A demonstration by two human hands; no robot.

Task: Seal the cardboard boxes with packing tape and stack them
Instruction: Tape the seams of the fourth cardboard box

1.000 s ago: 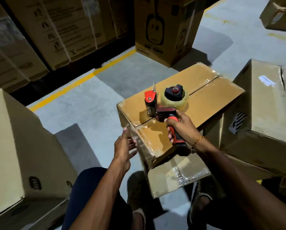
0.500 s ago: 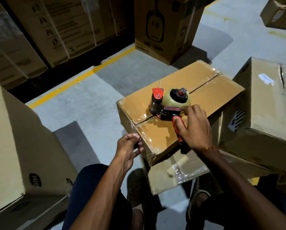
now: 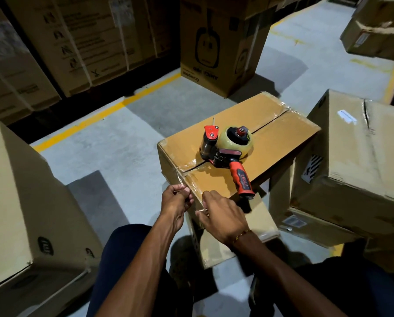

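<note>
A brown cardboard box point(image 3: 273, 143) sits in front of me on top of another box point(image 3: 228, 245), its top seam partly covered with clear tape. A red and black tape dispenser point(image 3: 228, 152) with a roll of clear tape lies on the box top, with no hand on it. At the box's near corner, my left hand point(image 3: 176, 202) pinches a thin strip of clear tape point(image 3: 198, 210). My right hand point(image 3: 223, 216) pinches the same strip's other end against the box's near side.
A large box point(image 3: 19, 202) stands at my left. More boxes point(image 3: 360, 161) sit stacked at the right. A tall printed box point(image 3: 218, 46) stands behind, and wrapped cartons point(image 3: 54, 42) line the far left past a yellow floor line point(image 3: 104, 113). My knees are at the bottom.
My right hand let go of the tape dispenser, left it lying on the box top, and came down to the near corner. My left hand closed on the tape strip.
</note>
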